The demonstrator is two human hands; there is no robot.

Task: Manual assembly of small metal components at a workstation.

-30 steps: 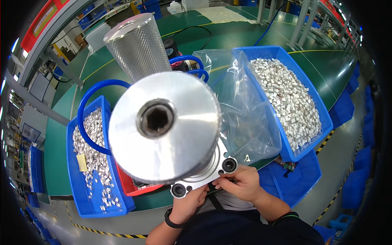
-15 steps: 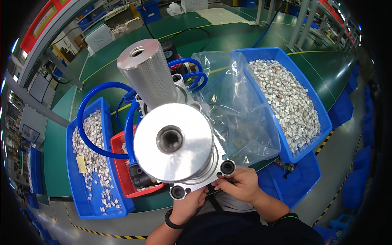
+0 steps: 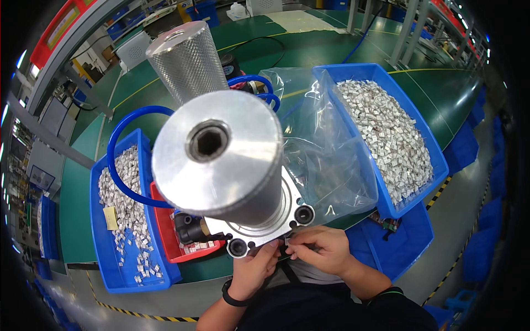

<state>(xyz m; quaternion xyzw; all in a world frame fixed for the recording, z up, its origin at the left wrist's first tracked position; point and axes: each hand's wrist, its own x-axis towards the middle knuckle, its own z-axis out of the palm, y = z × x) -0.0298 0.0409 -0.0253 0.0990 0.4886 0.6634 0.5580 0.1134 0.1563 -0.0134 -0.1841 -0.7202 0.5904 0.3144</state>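
Note:
A pneumatic press with two round metal cylinders stands in front of me. Its front cylinder (image 3: 221,160) has a socket hole in its top, and the knurled rear cylinder (image 3: 190,63) rises behind it. Just below the near edge of the square metal base plate (image 3: 270,229), my left hand (image 3: 255,271) is closed, fingertips pinched together. Beside it, on the right, my right hand (image 3: 323,251) is also pinched, thumb against forefinger. A tiny dark piece seems to show between the hands, but the plate and fingers hide what they hold.
Blue bins with small white connector-like parts stand at left (image 3: 160,276) and right (image 3: 386,204). A red bin (image 3: 171,251) holds more of them, beside a black fitting. A clear plastic bag (image 3: 331,171) lies by the right bin. Blue hoses (image 3: 113,149) loop around the press.
Both metal cylinders have risen; the front one now looks larger and higher in the picture. The base plate appears slightly higher. My hands have barely moved.

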